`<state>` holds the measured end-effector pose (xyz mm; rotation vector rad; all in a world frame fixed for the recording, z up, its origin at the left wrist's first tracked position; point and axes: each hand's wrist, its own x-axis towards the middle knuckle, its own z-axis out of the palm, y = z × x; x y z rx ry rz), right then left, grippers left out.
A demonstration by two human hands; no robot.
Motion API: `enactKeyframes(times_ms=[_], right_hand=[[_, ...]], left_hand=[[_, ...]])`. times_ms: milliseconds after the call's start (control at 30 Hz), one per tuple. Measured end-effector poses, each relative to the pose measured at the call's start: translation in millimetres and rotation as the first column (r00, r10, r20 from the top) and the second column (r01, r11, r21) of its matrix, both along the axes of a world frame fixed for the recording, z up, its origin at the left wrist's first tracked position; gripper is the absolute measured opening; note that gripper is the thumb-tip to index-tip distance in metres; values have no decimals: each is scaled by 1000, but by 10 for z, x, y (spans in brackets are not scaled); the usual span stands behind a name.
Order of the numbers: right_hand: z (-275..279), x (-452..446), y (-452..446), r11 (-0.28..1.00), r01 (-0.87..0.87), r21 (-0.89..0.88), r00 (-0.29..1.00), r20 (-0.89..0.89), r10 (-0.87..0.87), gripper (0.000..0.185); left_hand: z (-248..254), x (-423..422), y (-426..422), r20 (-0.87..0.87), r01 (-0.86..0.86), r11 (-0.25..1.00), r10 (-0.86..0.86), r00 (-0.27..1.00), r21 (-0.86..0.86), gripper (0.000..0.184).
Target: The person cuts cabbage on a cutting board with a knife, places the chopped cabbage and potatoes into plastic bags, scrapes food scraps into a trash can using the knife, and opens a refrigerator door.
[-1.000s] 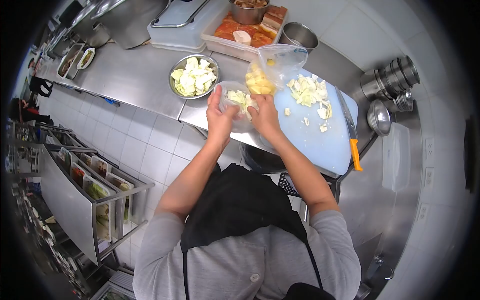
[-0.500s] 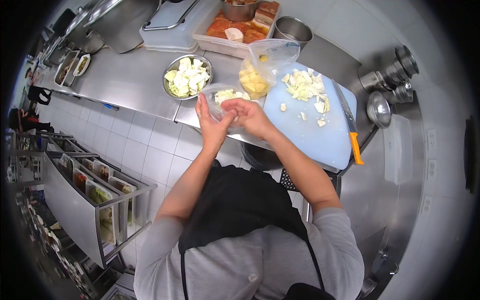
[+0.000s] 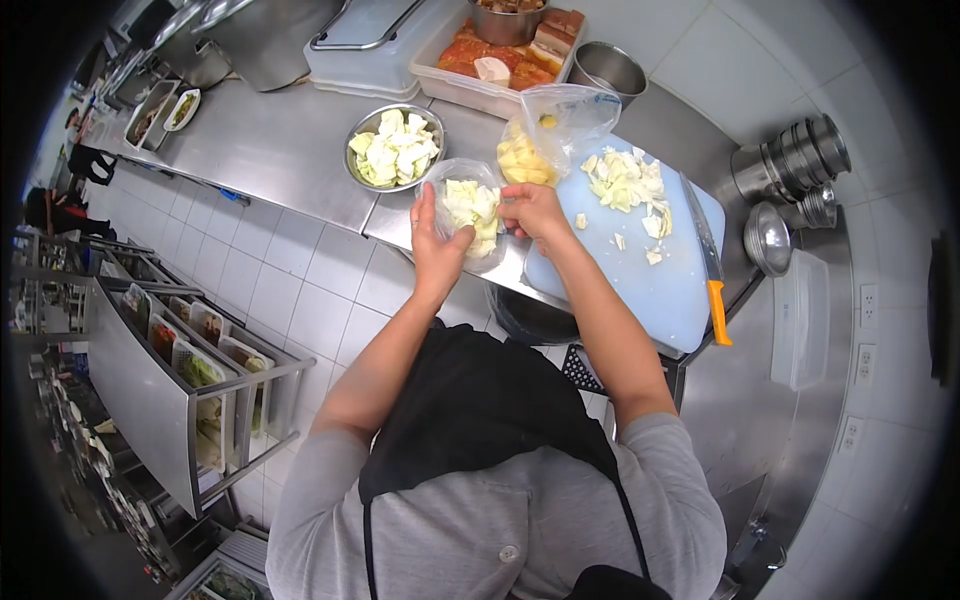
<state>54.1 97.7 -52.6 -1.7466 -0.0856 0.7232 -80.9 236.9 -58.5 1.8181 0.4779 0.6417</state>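
A clear plastic bag [image 3: 470, 205] with pale cut cabbage inside is held between my hands at the counter's front edge. My left hand [image 3: 438, 245] grips its left side, thumb over the front. On the right side, my right hand [image 3: 535, 212] pinches the bag's edge with bent fingers. A steel bowl of cut cabbage [image 3: 394, 149] stands just behind and left. Behind my right hand is a clear bag of yellow pieces [image 3: 525, 158]. Chopped cabbage [image 3: 625, 180] lies on the blue cutting board [image 3: 630, 270], beside a knife with an orange handle [image 3: 719, 312].
At the back are a tub of orange-red meat [image 3: 470, 88], a lidded container [image 3: 360, 50] and a steel pot [image 3: 608, 72]. Steel bowls [image 3: 768, 238] stand at the right. An open drawer with food bins [image 3: 205, 370] is at the lower left; people are at the far left.
My right hand has moved from over the front of the bag to its right edge, and more of the cabbage inside shows. The camera view has shifted slightly.
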Motion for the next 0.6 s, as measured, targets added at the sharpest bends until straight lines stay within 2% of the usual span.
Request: enactKeyframes(times_ms=[67,167,233,267,367,400,500,533,600], right_hand=[[-121,13,-7,993,-85,-84,984,152,97,33],[135,-37,-31,987,-144,-68,988,49,148,30],[260,-60,-55,994,-43,102,998,51,38,29],[324,-42,-64,983,10,185,999,48,-19,29],[521,2,-252,976,15,219,991,126,-43,25],[405,28,-344,1000,-24,-15,876,481,28,22],[519,-10,-662,988,152,-2,809,575,-123,17],[427,122,-853,980,185,-70,798,593,-109,28],[342,340,-1193,832,480,-279,577,814,-60,46]], left_hand=[[-2,93,23,20,43,999,-43,999,-10,91],[-44,173,79,42,79,996,-77,996,-47,91],[106,197,111,46,68,994,-64,997,-87,91],[190,180,132,49,59,998,-58,997,-9,90],[471,202,233,70,83,989,-92,993,123,88],[408,217,278,45,83,989,-89,995,126,87],[301,302,384,-12,92,980,-91,996,178,86],[316,255,364,-38,111,972,-105,994,207,86],[393,138,271,-117,144,954,-116,986,264,91]])
